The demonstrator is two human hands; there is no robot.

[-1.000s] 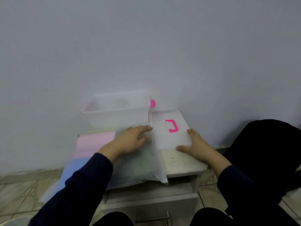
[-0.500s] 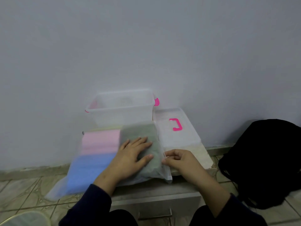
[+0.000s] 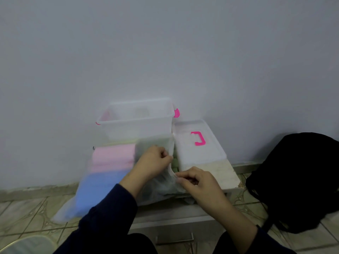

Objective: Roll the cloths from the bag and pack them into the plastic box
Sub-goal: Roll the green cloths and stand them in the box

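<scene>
Low table [image 3: 222, 174]: both hands (left [image 3: 153, 164], right [image 3: 197, 181]) pinching bag [image 3: 102, 182]; box [image 3: 135, 123], lid [image 3: 198, 143] behind.

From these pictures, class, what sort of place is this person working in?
Probably a room at home, not a workshop: patterned floor tiles, a plain painted wall, a low cabinet used as a table, and a black backpack on the floor.

The frosted, see-through bag [image 3: 110, 180] shows pink, blue and green cloths [image 3: 113, 158], the clear plastic box [image 3: 135, 125] has hot-pink clips, its whitish lid [image 3: 200, 151] a hot-pink handle [image 3: 199, 138], beside a black backpack [image 3: 297, 180], dark navy sleeves [image 3: 102, 217], a pale grey wall [image 3: 165, 52] and beige patterned floor tiles [image 3: 27, 213].
</scene>
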